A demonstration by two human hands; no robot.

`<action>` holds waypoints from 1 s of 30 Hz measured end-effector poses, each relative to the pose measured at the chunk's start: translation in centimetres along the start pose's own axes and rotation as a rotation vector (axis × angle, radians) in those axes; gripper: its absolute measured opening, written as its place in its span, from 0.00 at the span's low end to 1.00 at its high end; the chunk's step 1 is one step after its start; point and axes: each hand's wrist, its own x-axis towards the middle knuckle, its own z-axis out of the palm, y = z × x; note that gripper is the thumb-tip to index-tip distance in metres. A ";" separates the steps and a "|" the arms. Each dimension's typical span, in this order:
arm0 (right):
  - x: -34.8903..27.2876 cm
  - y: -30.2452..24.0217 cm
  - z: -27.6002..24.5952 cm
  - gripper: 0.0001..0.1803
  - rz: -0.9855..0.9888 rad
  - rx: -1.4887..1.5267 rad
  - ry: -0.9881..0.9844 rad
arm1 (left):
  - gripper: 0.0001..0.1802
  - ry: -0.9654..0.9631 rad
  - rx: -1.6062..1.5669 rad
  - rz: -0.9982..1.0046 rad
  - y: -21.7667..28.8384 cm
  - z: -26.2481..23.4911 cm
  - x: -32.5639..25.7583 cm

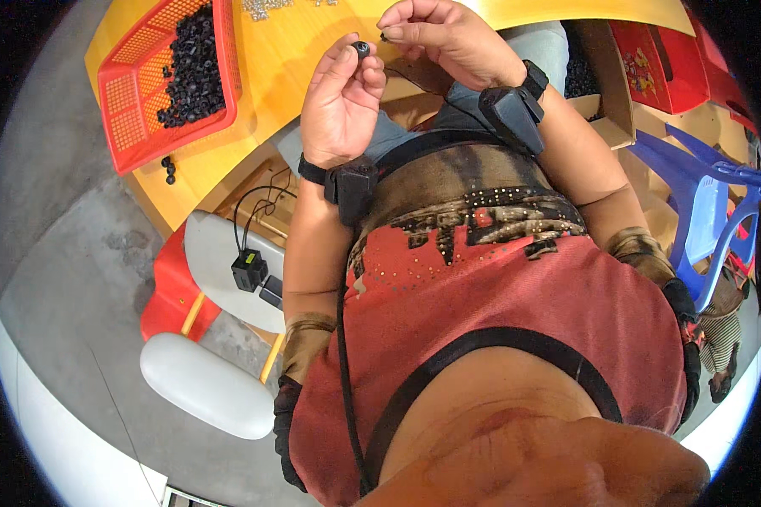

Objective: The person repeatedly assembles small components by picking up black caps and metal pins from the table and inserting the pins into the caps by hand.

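Note:
Between the thumb and fingers of my left hand [342, 106] is a small round black part [362, 49] with an opening in its end. Just right of it, my right hand [444, 38] has thumb and forefinger pinched on a tiny dark piece [384, 36], too small to name. The hands are close together but apart, above my lap at the near edge of the yellow table [271, 84]. To their left, a red plastic basket [131, 110] holds a heap of small black parts [196, 72].
A few loose black parts [170, 171] lie beside the basket. Small shiny pieces [266, 7] sit at the far edge. On my right are an open cardboard box [609, 68] and a blue plastic chair [706, 211]. A grey chair [220, 253] at left carries black cabled devices [249, 269].

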 end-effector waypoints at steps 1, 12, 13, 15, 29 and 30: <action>-0.1 -0.2 0.2 0.07 0.001 0.002 0.002 | 0.10 0.003 0.000 -0.001 0.1 0.0 0.0; -1.0 -1.8 1.4 0.07 0.322 0.219 0.204 | 0.10 -0.017 0.030 0.032 -0.1 0.1 -0.3; -1.0 -1.8 1.4 0.07 0.323 0.220 0.202 | 0.10 -0.015 0.031 0.033 -0.1 0.2 -0.3; -1.0 -1.8 1.5 0.07 0.314 0.207 0.196 | 0.10 -0.002 0.040 0.037 -0.1 0.3 -0.3; -1.3 -1.6 1.6 0.07 0.239 0.099 0.241 | 0.11 0.004 0.071 0.042 -0.4 0.6 -0.4; -1.3 -1.6 1.6 0.06 0.219 0.062 0.246 | 0.11 0.001 0.078 0.043 -0.4 0.6 -0.4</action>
